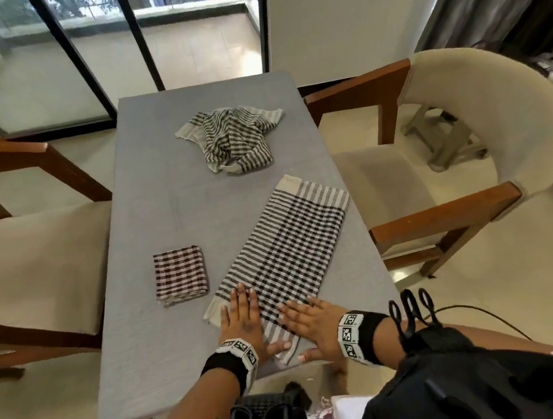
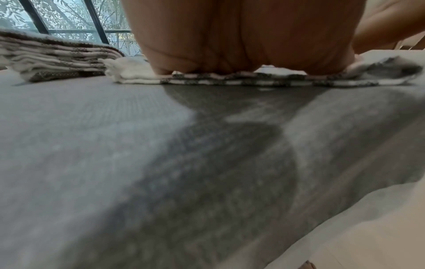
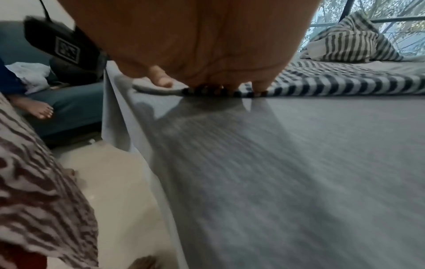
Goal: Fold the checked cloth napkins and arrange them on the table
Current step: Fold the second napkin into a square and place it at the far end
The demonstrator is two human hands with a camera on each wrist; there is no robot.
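Observation:
A long black-and-white checked napkin [image 1: 282,243] lies folded in a strip, slanting across the grey table [image 1: 164,201]. My left hand [image 1: 242,316] rests flat on its near end, fingers straight. My right hand [image 1: 310,326] presses flat beside it on the same end. A small folded brown-checked napkin [image 1: 180,275] lies to the left. A crumpled striped napkin [image 1: 234,138] sits farther back. From the left wrist, my palm [image 2: 241,45] presses the layered napkin edge [image 2: 253,80]; the folded stack [image 2: 57,60] is at left. From the right wrist, my fingers [image 3: 260,85] lie on the checked cloth [image 3: 333,83].
Wooden chairs with cream cushions stand on both sides of the table: one at left [image 1: 25,258], one at right [image 1: 469,159]. Glass doors [image 1: 96,57] are behind the far end. My hands are close to the table's near edge [image 1: 221,401].

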